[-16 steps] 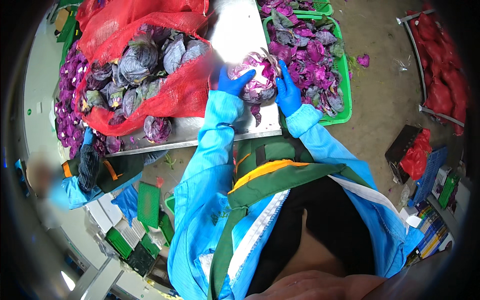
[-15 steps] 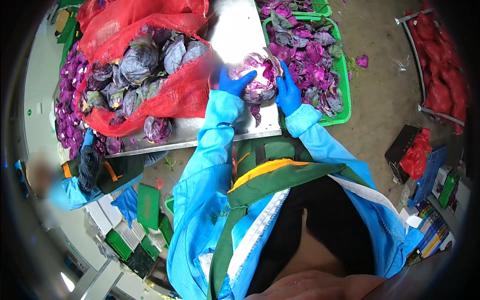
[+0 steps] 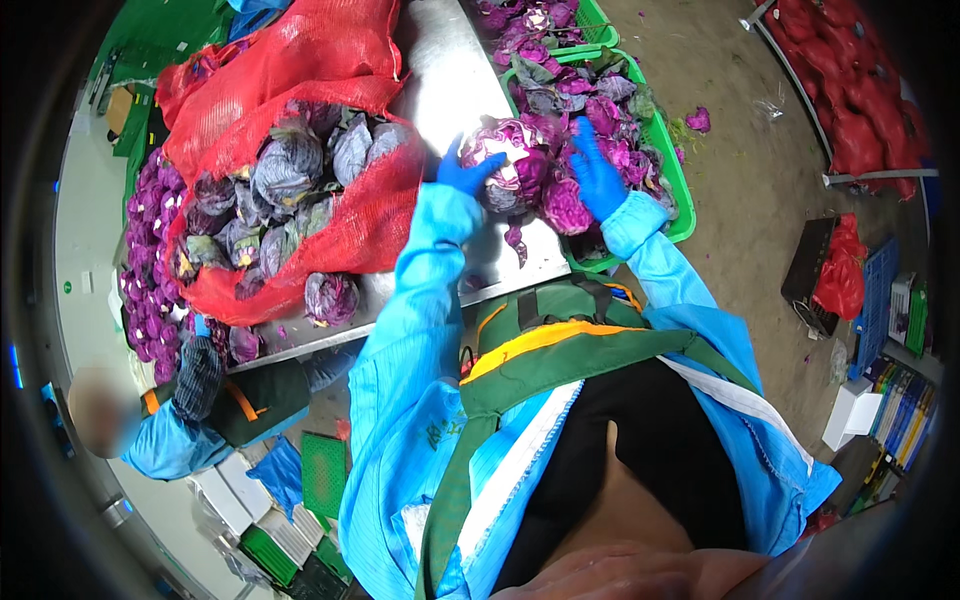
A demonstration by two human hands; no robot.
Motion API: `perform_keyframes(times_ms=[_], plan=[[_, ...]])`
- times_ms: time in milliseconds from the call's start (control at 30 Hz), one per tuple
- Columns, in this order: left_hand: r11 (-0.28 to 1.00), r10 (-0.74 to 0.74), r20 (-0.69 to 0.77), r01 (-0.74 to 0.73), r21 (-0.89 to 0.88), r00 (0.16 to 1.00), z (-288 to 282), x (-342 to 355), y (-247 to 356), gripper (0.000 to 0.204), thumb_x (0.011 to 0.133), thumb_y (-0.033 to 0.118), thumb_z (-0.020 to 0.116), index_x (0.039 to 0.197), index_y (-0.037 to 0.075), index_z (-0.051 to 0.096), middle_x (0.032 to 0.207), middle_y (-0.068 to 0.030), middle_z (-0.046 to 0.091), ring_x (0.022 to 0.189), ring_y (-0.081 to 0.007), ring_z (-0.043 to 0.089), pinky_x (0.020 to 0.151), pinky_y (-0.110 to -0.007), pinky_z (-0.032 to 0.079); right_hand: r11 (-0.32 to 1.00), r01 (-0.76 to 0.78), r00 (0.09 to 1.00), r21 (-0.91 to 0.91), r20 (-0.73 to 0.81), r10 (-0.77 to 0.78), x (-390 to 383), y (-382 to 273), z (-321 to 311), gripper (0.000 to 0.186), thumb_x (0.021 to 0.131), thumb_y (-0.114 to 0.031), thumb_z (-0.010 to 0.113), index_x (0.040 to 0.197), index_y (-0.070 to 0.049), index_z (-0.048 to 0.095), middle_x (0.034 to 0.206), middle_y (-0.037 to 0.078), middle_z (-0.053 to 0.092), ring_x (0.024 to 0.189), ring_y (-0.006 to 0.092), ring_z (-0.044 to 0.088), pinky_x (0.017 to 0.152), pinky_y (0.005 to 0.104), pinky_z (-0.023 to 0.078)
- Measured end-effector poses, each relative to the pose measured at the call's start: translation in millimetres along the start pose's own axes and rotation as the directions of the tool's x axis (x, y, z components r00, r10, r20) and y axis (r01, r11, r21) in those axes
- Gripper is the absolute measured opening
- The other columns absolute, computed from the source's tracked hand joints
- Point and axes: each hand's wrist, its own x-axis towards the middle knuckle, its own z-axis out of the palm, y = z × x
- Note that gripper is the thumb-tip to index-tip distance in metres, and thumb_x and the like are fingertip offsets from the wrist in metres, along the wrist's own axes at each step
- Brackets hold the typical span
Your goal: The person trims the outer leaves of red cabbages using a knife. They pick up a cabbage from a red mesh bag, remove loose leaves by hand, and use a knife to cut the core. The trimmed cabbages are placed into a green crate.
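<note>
I'm watching the blue-gloved left hand (image 3: 464,174) grip a round purple cabbage head (image 3: 522,172), pale cut base showing, over the shiny steel table (image 3: 440,92). The blue-gloved right hand (image 3: 600,180) is released, fingers extended above the green plastic crate (image 3: 686,216). Loose purple leaves (image 3: 612,117) fill that; this head looks partly stripped, I'd judge, while dusky leaf-wrapped heads (image 3: 288,168) remain in the red mesh sack (image 3: 368,232).

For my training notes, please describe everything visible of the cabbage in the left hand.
The cabbage is round and purple, with a whitish stem area facing the camera and darker, greyish leaves at its lower side. The gloved left hand holds its left side, thumb on top. It is above the metal table, near the green crate; table contact is unclear.
</note>
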Motion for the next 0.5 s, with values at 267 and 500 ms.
perform_keyframes(times_ms=[267, 500], plan=[[0.998, 0.035, -0.018, -0.036, -0.055, 0.999, 7.2, 5.8, -31.1, 0.108, 0.062, 0.019, 0.088, 0.143, -0.002, 0.018, 0.13, -0.0226, 0.046, 0.114, -0.0294, 0.052, 0.093, -0.039, 0.048, 0.968, 0.026, 0.977, -0.248, 0.211, 0.028, 37.8, -8.7, 16.0, 0.066, 0.095, -0.036, 0.046, 0.149, -0.028, 0.009, 0.14, 0.025, 0.038, 0.089, 0.0454, 0.061, 0.07, 0.0508, 0.049], [1.0, -0.011, -0.073, 0.009, -0.024, 0.997, 4.0, 12.1, -28.7, 0.1, 0.063, 0.02, 0.088, 0.142, 0.003, 0.028, 0.126, -0.0212, 0.051, 0.11, -0.0288, 0.056, 0.093, -0.039, 0.049, 0.978, 0.13, 0.969, -0.165, 0.229, -0.09, 43.7, -13.6, 22.7, 0.058, 0.095, -0.035, 0.048, 0.147, -0.025, 0.024, 0.137, 0.02, 0.044, 0.09, 0.0427, 0.061, 0.072, 0.046, 0.05]])
